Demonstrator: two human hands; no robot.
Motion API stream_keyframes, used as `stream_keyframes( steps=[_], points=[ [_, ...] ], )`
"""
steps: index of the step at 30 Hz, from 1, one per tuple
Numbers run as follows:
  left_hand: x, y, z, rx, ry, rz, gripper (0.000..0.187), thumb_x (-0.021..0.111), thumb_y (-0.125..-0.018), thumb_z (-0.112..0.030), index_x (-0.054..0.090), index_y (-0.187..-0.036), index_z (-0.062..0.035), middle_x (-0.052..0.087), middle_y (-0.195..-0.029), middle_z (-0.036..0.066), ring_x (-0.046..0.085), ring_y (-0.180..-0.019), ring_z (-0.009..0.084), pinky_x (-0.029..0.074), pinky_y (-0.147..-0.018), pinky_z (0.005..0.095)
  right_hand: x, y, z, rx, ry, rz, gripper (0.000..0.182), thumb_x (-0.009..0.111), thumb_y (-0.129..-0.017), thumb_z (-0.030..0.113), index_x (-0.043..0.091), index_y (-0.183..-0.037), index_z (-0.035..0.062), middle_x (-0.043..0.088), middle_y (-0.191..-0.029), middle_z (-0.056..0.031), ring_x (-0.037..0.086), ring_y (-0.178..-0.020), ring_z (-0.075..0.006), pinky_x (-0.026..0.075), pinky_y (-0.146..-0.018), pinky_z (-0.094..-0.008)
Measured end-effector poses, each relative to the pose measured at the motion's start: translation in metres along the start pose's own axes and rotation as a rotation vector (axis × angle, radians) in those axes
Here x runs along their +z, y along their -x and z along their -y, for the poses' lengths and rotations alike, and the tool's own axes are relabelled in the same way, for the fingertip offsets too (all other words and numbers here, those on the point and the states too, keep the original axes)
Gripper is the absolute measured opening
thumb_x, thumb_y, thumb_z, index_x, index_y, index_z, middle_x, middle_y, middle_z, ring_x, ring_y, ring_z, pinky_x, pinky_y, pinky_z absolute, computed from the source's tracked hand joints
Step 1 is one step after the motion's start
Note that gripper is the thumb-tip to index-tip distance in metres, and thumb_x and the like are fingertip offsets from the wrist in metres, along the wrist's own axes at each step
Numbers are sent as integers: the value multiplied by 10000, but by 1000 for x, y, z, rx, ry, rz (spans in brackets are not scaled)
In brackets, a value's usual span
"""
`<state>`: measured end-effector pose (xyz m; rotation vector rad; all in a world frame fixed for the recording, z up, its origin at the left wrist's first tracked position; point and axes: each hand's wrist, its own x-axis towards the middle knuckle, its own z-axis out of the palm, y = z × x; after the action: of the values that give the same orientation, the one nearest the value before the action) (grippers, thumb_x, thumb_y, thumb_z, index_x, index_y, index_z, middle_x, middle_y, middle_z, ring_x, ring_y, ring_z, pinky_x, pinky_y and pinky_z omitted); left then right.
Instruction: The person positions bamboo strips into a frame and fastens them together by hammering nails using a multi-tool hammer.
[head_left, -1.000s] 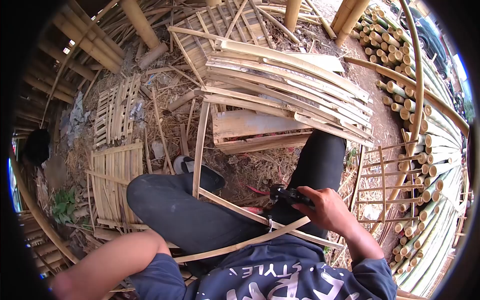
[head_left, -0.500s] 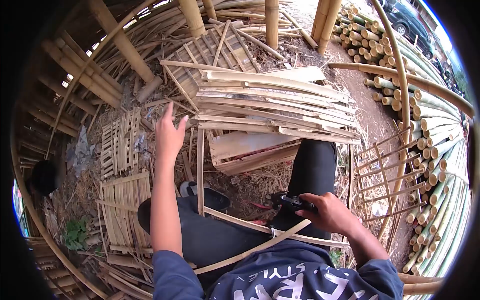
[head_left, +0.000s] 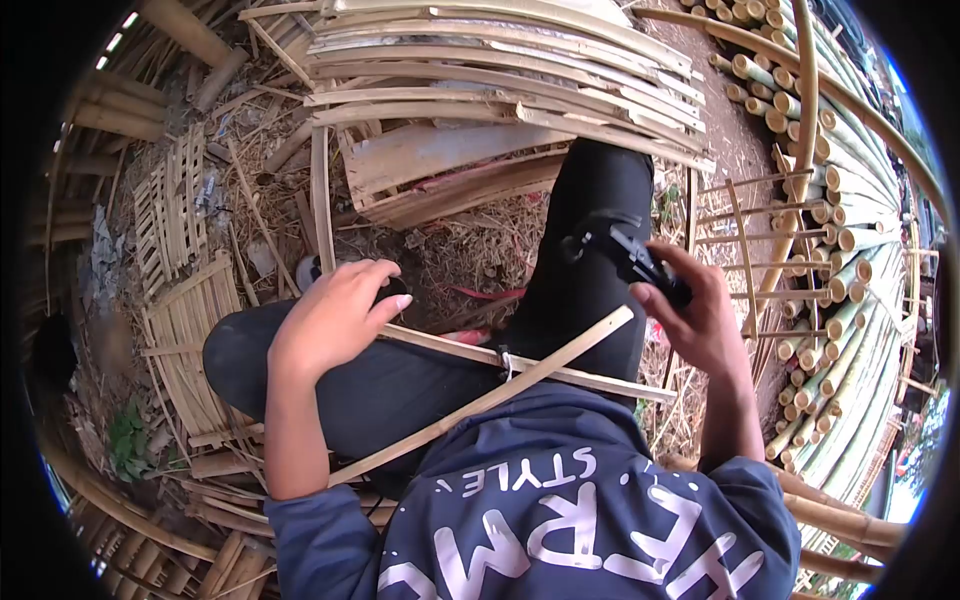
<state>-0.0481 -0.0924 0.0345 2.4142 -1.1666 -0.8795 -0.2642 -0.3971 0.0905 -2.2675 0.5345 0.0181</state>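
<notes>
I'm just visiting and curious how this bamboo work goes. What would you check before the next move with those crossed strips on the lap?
1. Right hand has a firm grip on the black tool: ok.
2. Left hand steadies the strips: ok, it rests on the upper strip.
3. The two strips cross at the tie: ok.
4. Tie is tight: cannot tell.
5. Tool's working end is clear of the leg: cannot tell, it lies over the leg.
6. Spare strips are close ahead: ok.
</notes>
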Motion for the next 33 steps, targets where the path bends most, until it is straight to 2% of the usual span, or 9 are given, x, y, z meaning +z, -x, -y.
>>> stream_keyframes(
  steps=[1,3,6,9,13,18,24,29,33],
  points=[
    [14,4,-7,124,31,-66,364,646,-942,-269,603,-1169,13,659,-1088,198,643,-1015,352,503,-903,407,-1,-1,-3,-16,-21,-76,419,748,-893,230,636,-1189,-44,699,-805,-132,628,-657,-151,503,-646,-320],
    [29,5,-23,207,130,21,320,669,-922,-243,611,-1103,14,653,-1004,183,648,-967,334,505,-869,402,-8,1,-3,156,-93,-107,402,743,-900,221,637,-1180,-48,661,-759,-82,560,-662,-93,455,-621,-260],
    [40,13,-42,173,124,89,299,688,-901,-249,608,-1020,13,655,-962,157,637,-917,334,498,-826,418,-9,4,-19,60,-125,-217,431,743,-910,245,622,-1203,-47,650,-740,-50,544,-642,-64,426,-581,-243],
    [56,24,-48,224,35,54,314,695,-892,-293,617,-997,-8,664,-955,143,629,-930,331,486,-837,425,-12,5,-21,164,-202,-172,439,742,-914,254,620,-1212,-45,639,-731,-33,535,-641,-49,412,-573,-233],
    [75,33,-58,219,2,257,404,637,-926,-361,608,-1117,-5,665,-1020,154,618,-1000,330,466,-857,425,-10,2,-24,162,-161,-140,450,743,-911,250,614,-1223,-47,633,-730,-30,530,-645,-46,409,-575,-229],
    [112,40,-65,154,208,138,336,654,-924,-261,620,-1165,-28,645,-1013,145,628,-977,354,505,-839,462,0,-3,-25,144,-208,-116,455,739,-910,225,603,-1251,-44,638,-729,-36,541,-641,-58,418,-589,-231],
    [113,54,-69,66,433,73,355,615,-945,-165,591,-1283,-60,616,-1006,176,630,-950,411,517,-836,491,18,-11,-32,126,-288,-58,403,712,-930,188,606,-1262,-14,611,-719,8,534,-627,-41,401,-566,-209],
    [118,62,-77,10,375,-11,370,573,-957,-117,580,-1326,-96,591,-948,169,642,-863,404,537,-760,493,17,-14,-30,78,-318,-65,431,704,-939,190,578,-1285,-35,620,-746,-8,552,-655,-49,417,-588,-205],
    [81,68,-82,47,188,4,416,564,-939,-94,574,-1354,-124,564,-903,157,650,-789,376,550,-707,488,12,-12,-37,58,-371,-83,449,707,-944,176,557,-1303,-49,636,-791,-18,567,-692,-56,435,-616,-201]
  ],
)
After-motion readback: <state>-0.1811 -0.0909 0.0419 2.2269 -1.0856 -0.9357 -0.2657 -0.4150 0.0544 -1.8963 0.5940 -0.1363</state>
